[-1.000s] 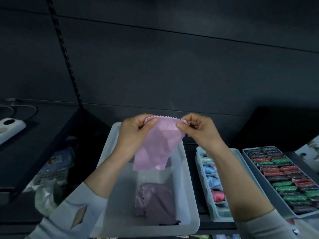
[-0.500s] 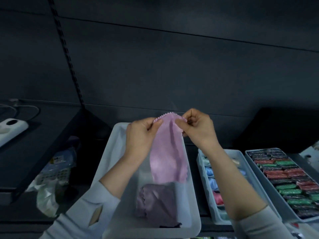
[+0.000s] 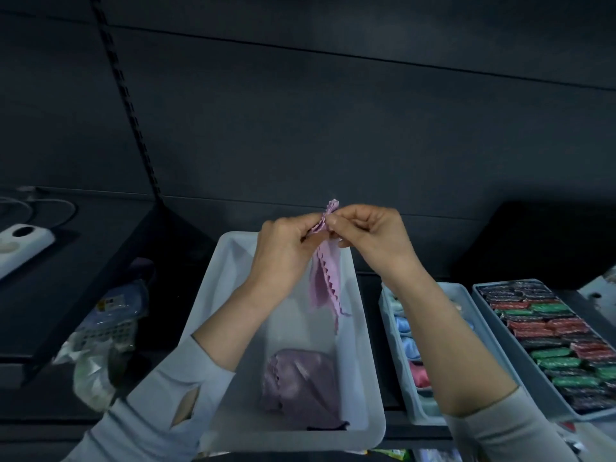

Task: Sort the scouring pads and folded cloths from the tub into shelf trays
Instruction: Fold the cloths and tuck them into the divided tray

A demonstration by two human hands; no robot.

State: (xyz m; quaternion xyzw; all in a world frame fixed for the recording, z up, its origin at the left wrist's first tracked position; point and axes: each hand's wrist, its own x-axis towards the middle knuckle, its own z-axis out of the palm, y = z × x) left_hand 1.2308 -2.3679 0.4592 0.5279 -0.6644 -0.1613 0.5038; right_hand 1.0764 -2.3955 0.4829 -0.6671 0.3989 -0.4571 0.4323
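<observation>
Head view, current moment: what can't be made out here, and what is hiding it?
- Pink cloth: its top edge is bunched between the left hand and right hand, so the fold state is unclear.
- Cloth tray: the right forearm covers most of it.
- Scouring-pad tray: cut off by the right frame edge.
- Purple cloths in the tub: crumpled and dim, count unclear.
- Packets left of the tub: too dark to identify.

You face a dark panelled wall (image 3: 333,128) with a slotted upright (image 3: 128,105); lighting dim; black shelf (image 3: 66,261) at left.
</observation>
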